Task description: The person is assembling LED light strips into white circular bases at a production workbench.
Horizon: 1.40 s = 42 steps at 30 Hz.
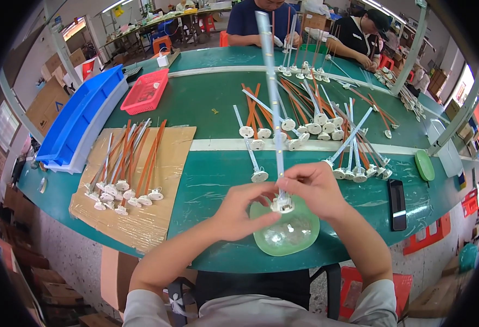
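Observation:
Upright between my hands stands a long pale LED strip (275, 103) fixed to a round white base (282, 205). My left hand (242, 210) is closed around the base's left side, thumb below it and fingers by the strip's foot. My right hand (314, 188) pinches the strip's lower end just above the base. Directly beneath is a translucent green bowl (286, 240) with small clear or shiny bits inside, too small to name. Ahead lies a pile of similar strips with white bases (320, 119), some orange-brown and some pale.
At left, more strips (133, 163) lie on a cardboard sheet (177, 147), near a blue tray (79, 122) and a pink basket (147, 90). A phone (397, 204) and a green dish (425, 166) sit at right. Two people work across the table.

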Each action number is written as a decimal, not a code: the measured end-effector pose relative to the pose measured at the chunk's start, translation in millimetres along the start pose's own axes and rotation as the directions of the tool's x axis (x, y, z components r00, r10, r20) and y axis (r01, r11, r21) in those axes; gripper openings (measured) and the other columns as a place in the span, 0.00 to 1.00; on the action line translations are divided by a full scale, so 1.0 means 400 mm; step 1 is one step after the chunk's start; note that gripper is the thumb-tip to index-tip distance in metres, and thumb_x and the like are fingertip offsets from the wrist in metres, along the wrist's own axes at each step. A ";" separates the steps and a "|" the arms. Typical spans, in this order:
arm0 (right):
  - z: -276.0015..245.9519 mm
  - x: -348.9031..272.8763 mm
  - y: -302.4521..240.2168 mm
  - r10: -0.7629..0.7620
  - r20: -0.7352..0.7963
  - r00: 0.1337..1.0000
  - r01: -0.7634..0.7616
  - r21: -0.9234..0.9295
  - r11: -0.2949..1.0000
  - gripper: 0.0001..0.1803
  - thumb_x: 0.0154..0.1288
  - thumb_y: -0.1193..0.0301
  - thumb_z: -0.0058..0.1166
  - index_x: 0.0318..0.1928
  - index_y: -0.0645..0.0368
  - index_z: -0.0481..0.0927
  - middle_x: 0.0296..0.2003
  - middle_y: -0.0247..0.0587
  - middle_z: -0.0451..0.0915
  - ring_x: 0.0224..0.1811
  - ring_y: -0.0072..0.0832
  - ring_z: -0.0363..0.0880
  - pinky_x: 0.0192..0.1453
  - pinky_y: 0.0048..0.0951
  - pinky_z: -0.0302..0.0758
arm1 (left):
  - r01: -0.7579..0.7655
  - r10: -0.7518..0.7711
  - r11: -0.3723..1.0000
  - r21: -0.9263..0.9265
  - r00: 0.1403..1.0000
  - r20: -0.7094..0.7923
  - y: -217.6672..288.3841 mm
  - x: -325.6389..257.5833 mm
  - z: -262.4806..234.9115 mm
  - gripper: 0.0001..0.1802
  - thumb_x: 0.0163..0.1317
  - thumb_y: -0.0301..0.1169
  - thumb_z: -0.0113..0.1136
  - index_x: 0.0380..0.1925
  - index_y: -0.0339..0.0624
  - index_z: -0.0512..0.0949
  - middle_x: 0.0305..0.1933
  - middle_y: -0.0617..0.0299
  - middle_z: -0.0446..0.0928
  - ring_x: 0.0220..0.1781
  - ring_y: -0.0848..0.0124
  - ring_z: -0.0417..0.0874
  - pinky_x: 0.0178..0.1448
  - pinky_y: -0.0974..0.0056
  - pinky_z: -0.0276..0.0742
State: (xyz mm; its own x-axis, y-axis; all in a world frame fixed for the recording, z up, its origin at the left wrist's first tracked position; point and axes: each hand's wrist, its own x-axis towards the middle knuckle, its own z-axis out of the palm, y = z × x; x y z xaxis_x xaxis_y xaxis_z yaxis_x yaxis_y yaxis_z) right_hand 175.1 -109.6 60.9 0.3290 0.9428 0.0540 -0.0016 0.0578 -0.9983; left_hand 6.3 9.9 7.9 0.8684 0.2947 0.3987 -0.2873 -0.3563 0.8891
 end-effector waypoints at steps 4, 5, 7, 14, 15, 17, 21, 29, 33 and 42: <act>0.001 -0.030 0.005 -0.034 0.099 0.995 0.034 0.000 0.999 0.06 0.66 0.76 0.62 0.38 0.67 0.86 0.30 0.35 0.85 0.32 0.16 0.80 0.35 0.20 0.76 | 0.028 -0.006 0.978 -0.206 0.994 0.108 0.023 -0.019 0.025 0.22 0.62 0.29 0.67 0.55 0.31 0.76 0.51 0.53 0.81 0.51 0.66 0.83 0.58 0.60 0.79; 0.003 -0.034 0.010 -0.032 0.127 0.991 0.033 -0.008 0.999 0.07 0.67 0.74 0.62 0.39 0.66 0.86 0.31 0.33 0.85 0.31 0.14 0.79 0.34 0.19 0.75 | 0.071 -0.030 0.945 -0.321 0.991 0.130 0.026 -0.023 0.027 0.21 0.64 0.27 0.65 0.55 0.30 0.76 0.52 0.54 0.80 0.53 0.66 0.82 0.61 0.60 0.77; 0.013 -0.040 0.028 -0.056 0.066 0.996 0.057 -0.008 0.998 0.05 0.66 0.77 0.61 0.39 0.67 0.85 0.30 0.36 0.84 0.30 0.17 0.79 0.34 0.21 0.75 | 0.123 -0.072 0.924 -0.362 0.986 0.150 0.023 -0.025 0.024 0.20 0.65 0.25 0.63 0.56 0.30 0.75 0.55 0.53 0.79 0.56 0.66 0.81 0.64 0.59 0.76; 0.001 -0.073 0.083 -0.793 0.182 0.582 0.721 -0.567 0.399 0.13 0.48 0.76 0.70 0.36 0.62 0.83 0.28 0.38 0.81 0.25 0.28 0.79 0.27 0.26 0.75 | 0.232 -0.183 0.779 -0.583 0.973 0.142 0.018 -0.041 0.012 0.28 0.66 0.23 0.62 0.65 0.34 0.67 0.58 0.50 0.79 0.64 0.65 0.77 0.68 0.57 0.70; 0.006 -0.071 0.092 -0.878 0.231 0.420 0.785 -0.578 0.223 0.14 0.45 0.75 0.71 0.35 0.60 0.84 0.29 0.35 0.81 0.24 0.27 0.79 0.25 0.25 0.74 | 0.242 -0.193 0.775 -0.584 0.970 0.145 0.023 -0.040 0.017 0.28 0.66 0.23 0.62 0.65 0.34 0.67 0.58 0.50 0.79 0.64 0.65 0.77 0.68 0.57 0.70; 0.009 -0.072 0.104 -0.886 0.257 0.387 0.767 -0.623 0.155 0.15 0.43 0.75 0.72 0.35 0.60 0.84 0.30 0.34 0.80 0.24 0.27 0.78 0.25 0.25 0.75 | 0.261 -0.256 0.734 -0.627 0.961 0.101 0.032 -0.036 0.032 0.28 0.65 0.24 0.63 0.64 0.36 0.66 0.54 0.54 0.79 0.59 0.68 0.79 0.63 0.60 0.73; 0.010 -0.066 0.106 -0.901 0.252 0.352 0.728 -0.679 0.095 0.17 0.41 0.75 0.72 0.36 0.61 0.84 0.30 0.33 0.79 0.24 0.26 0.78 0.23 0.24 0.74 | 0.260 -0.262 0.696 -0.669 0.960 0.100 0.040 -0.053 0.052 0.26 0.64 0.25 0.64 0.60 0.38 0.66 0.49 0.59 0.79 0.51 0.72 0.80 0.57 0.64 0.73; 0.015 -0.084 0.122 -0.880 0.217 0.422 0.671 -0.727 0.143 0.15 0.43 0.76 0.71 0.35 0.59 0.83 0.27 0.33 0.78 0.23 0.27 0.80 0.24 0.24 0.76 | 0.338 -0.355 0.643 -0.687 0.927 0.124 0.050 -0.047 0.054 0.25 0.65 0.26 0.64 0.58 0.38 0.65 0.47 0.60 0.79 0.46 0.76 0.79 0.48 0.69 0.73; 0.002 -0.068 0.108 -0.837 0.256 0.484 0.762 -0.593 0.260 0.11 0.46 0.78 0.70 0.33 0.61 0.84 0.26 0.37 0.80 0.23 0.29 0.80 0.24 0.25 0.75 | 0.375 -0.383 0.636 -0.675 0.912 0.147 0.039 -0.050 0.027 0.25 0.65 0.30 0.65 0.57 0.38 0.65 0.46 0.58 0.80 0.47 0.71 0.82 0.48 0.65 0.76; 0.024 -0.055 0.032 -0.728 0.278 0.627 0.702 -0.606 0.373 0.12 0.45 0.81 0.69 0.34 0.62 0.84 0.26 0.39 0.82 0.25 0.31 0.82 0.25 0.27 0.75 | 0.276 -0.269 0.677 -0.683 0.956 0.120 0.004 -0.043 0.000 0.27 0.64 0.32 0.67 0.58 0.39 0.65 0.49 0.53 0.81 0.49 0.66 0.83 0.53 0.60 0.79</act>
State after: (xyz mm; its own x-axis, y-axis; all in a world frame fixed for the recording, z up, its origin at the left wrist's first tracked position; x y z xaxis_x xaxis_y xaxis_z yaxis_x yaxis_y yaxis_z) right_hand 158.9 -126.4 47.3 -0.0555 0.6405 0.7659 0.8030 0.4845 -0.3470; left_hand -9.1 4.4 2.5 0.9556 0.2712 0.1154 -0.2309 0.4454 0.8650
